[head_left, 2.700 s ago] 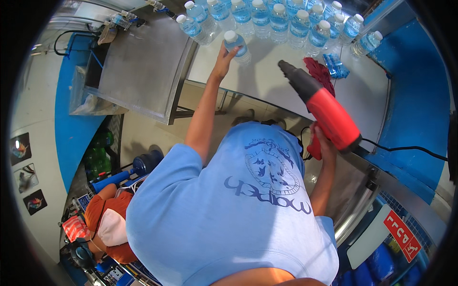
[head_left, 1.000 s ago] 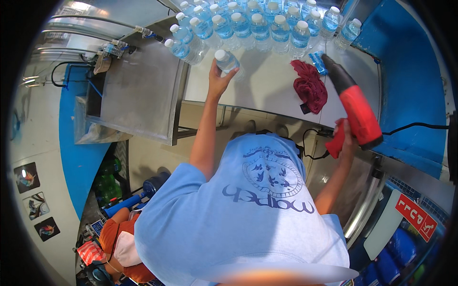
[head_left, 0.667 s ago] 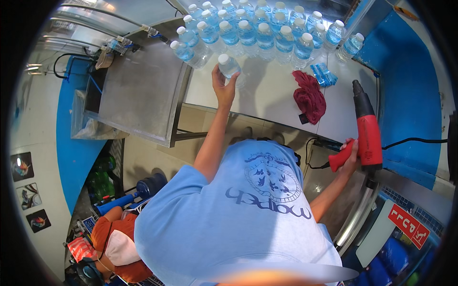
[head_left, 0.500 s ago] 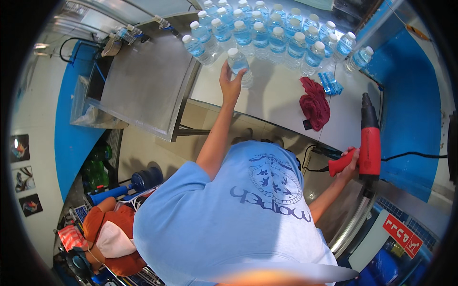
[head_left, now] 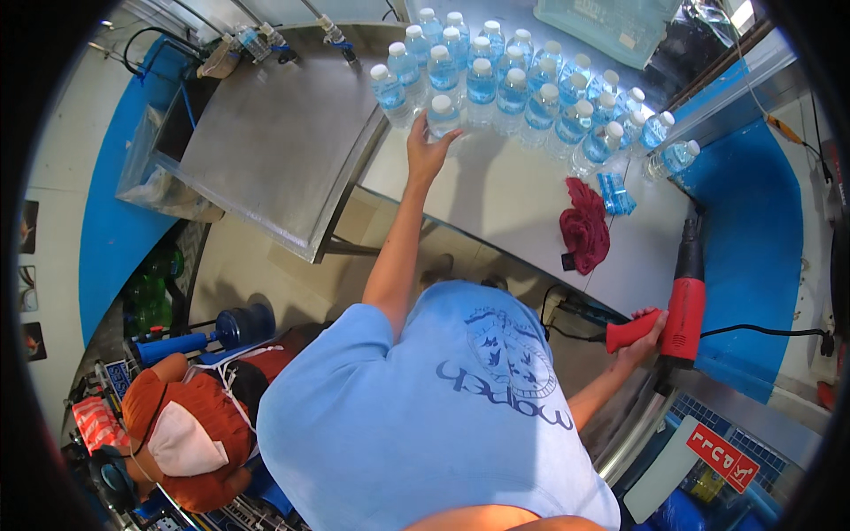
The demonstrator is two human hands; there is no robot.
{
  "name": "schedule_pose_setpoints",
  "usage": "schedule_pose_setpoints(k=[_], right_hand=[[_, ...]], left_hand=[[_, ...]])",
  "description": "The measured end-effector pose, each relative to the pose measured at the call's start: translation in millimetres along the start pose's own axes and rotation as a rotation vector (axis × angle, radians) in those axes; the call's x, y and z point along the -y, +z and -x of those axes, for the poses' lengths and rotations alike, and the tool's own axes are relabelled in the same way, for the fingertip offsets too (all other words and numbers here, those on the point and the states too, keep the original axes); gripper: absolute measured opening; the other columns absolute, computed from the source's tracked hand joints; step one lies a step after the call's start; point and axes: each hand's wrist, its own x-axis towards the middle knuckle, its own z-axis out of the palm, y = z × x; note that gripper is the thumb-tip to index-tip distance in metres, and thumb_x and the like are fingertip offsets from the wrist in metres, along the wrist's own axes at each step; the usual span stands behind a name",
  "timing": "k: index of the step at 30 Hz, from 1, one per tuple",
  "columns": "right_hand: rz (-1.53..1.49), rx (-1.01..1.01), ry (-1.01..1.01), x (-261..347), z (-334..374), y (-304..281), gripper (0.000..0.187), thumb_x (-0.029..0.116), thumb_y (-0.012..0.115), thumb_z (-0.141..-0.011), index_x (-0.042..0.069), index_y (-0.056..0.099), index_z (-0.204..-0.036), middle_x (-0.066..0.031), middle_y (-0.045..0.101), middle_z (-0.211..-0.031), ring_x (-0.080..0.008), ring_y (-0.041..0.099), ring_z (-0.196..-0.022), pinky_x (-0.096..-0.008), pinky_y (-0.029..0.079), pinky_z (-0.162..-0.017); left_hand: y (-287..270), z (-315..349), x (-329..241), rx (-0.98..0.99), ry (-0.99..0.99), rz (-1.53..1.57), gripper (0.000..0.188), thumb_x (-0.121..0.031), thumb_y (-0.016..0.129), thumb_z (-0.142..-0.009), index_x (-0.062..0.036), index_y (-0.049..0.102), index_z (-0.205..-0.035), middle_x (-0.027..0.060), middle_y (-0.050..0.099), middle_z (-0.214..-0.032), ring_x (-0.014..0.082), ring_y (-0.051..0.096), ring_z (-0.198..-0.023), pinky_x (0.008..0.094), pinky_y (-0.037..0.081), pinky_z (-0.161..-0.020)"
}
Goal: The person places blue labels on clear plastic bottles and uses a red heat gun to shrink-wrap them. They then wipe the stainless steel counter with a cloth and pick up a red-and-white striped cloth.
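My left hand (head_left: 428,150) reaches over the white table with thumb and fingers around the near side of a clear plastic water bottle (head_left: 443,117). This bottle has a white cap and stands upright at the front left of a cluster of similar bottles (head_left: 513,93) with blue labels. On the right, my right hand (head_left: 651,334) grips the handle of a red heat gun (head_left: 684,314), its black nozzle directed toward the far side. The heat gun is at the right end of the table.
A crumpled maroon cloth (head_left: 584,232) and a small blue packet (head_left: 616,194) lie on the table (head_left: 496,190). To the left stands a steel table (head_left: 274,133). A black cord (head_left: 761,331) runs right from the heat gun. An orange plush toy (head_left: 190,434) sits at lower left.
My left hand has moved the bottle farther away, up against the front of the cluster. The right hand keeps hold of the heat gun. The whole view has shifted slightly.
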Motion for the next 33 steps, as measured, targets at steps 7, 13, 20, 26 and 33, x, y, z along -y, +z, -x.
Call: schedule_pose_setpoints(k=[7,13,20,26,33], right_hand=[[0.121,-0.026,-0.052,-4.2,5.0,9.8,0.027,0.027,0.066,-0.102,0.0,0.061,-0.107,-0.0076,0.065,-0.092,-0.0183,0.065,-0.08,-0.0331,0.057,-0.072],[0.478,-0.119,-0.124,-17.8,8.6,31.0,0.031,0.028,0.071,-0.098,0.0,0.067,-0.111,-0.0076,0.068,-0.092,-0.0163,0.065,-0.077,-0.0328,0.056,-0.069],[0.361,-0.165,-0.071,-34.1,37.9,53.1,0.029,0.026,0.07,-0.098,0.0,0.064,-0.111,-0.0071,0.066,-0.088,-0.0151,0.063,-0.072,-0.0308,0.056,-0.065],[0.339,-0.243,-0.136,-36.4,80.2,78.8,0.025,0.023,0.068,-0.099,0.001,0.064,-0.109,-0.0072,0.066,-0.09,-0.014,0.062,-0.071,-0.0296,0.054,-0.062],[0.391,-0.317,-0.091,-46.1,103.5,86.5,0.033,0.03,0.072,-0.097,0.002,0.066,-0.113,-0.0078,0.069,-0.094,-0.0145,0.064,-0.074,-0.0299,0.054,-0.067]], left_hand=[[-18.9,-41.4,15.6,-0.133,0.007,-0.011,0.084,-0.012,0.09,-0.076,0.0114,0.046,-0.143,0.0204,0.062,-0.132,0.0288,0.062,-0.121,0.0398,0.05,-0.104],[-15.2,-39.7,1.5,-0.202,0.153,-0.316,0.085,-0.009,0.083,-0.081,0.0058,0.036,-0.15,0.025,0.046,-0.146,0.0373,0.047,-0.137,0.0448,0.039,-0.114],[-34.1,-34.1,-22.6,-0.096,0.372,-0.541,0.087,-0.008,0.08,-0.082,0.0027,0.03,-0.153,0.0235,0.039,-0.148,0.0401,0.042,-0.137,0.0463,0.037,-0.114],[-53.4,-20.3,2.8,-0.081,0.149,-0.374,0.088,-0.012,0.085,-0.078,0.0063,0.032,-0.146,0.0247,0.039,-0.136,0.0407,0.044,-0.128,0.0463,0.039,-0.111],[-61.6,-10.0,61.3,-0.185,0.024,-0.541,0.112,-0.025,0.094,-0.071,0.0097,0.02,-0.147,0.026,0.031,-0.141,0.0414,0.038,-0.132,0.0488,0.031,-0.115]])
